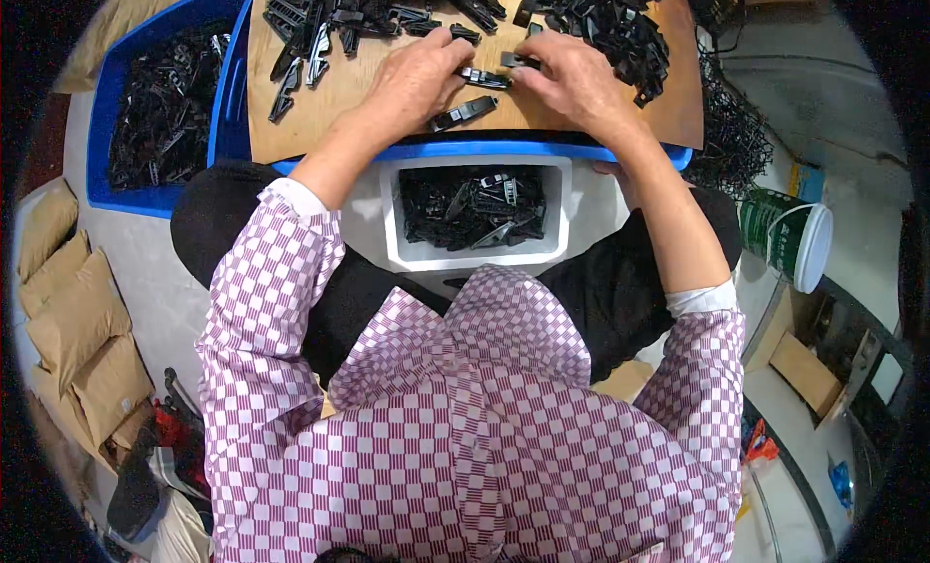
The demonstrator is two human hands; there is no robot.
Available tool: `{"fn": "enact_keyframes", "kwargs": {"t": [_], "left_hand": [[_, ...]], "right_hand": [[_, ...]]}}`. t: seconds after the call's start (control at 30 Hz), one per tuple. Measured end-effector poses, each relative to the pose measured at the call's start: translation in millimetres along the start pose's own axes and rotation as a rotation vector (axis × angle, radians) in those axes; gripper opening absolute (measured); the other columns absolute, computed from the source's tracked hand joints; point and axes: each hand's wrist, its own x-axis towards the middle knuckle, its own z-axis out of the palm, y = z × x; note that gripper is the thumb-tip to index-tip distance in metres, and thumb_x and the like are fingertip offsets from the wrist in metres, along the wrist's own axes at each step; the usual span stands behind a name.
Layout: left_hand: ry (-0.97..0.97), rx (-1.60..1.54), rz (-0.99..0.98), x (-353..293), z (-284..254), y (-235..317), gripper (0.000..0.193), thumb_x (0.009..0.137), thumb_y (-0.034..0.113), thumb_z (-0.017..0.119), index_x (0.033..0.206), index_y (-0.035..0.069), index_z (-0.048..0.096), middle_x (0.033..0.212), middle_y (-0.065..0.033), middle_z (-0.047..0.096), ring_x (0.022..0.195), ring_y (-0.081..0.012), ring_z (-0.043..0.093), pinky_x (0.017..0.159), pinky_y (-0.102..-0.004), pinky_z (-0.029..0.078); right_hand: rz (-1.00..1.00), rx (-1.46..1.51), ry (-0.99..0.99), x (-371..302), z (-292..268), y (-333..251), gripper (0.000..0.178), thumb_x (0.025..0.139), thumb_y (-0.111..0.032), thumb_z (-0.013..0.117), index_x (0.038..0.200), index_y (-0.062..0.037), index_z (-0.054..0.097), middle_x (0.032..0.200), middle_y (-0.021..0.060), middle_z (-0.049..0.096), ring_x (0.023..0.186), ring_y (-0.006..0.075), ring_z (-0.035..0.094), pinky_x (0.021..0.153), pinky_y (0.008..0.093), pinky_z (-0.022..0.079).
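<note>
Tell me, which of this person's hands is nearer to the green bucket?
Right. The right hand is over the wooden board, to the left of the green bucket; the left hand is farther left, over the same board.

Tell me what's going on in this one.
A person is working over a wooden board. The right hand pinches a small dark piece; the left hand is at one end of a black strip. Another part lies loose nearer the person. Heaps of black parts lie farther back, and a white box below holds more.
</note>
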Motion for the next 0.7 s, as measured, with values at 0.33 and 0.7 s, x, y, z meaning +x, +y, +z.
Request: {"fn": "enact_keyframes", "kwargs": {"t": [0.33, 0.7], "left_hand": [[-0.022, -0.051, -0.014, 3, 1, -3, 0.015, 0.082, 0.009, 0.066, 0.093, 0.002, 0.059, 0.095, -0.0142, 0.058, 0.09, -0.0365, 0.061, 0.076, -0.0448, 0.05], [-0.055, -0.101, 0.024, 4, -7, -3, 0.015, 0.081, 0.009, 0.068, 0.092, 0.002, 0.061, 0.093, -0.0127, 0.059, 0.089, -0.0349, 0.061, 0.076, -0.0439, 0.051]], "right_hand": [[0.023, 0.031, -0.178, -6, -1, -10, 0.019, 0.088, -0.019, 0.065, 0.097, -0.0039, 0.057, 0.081, 0.0164, 0.065, 0.076, 0.0362, 0.064, 0.066, 0.0435, 0.049], [-0.001, -0.043, -0.248, 0, -7, -15, 0.017, 0.088, -0.016, 0.063, 0.094, -0.0037, 0.052, 0.079, 0.0184, 0.064, 0.078, 0.0383, 0.064, 0.065, 0.0455, 0.049]]}}
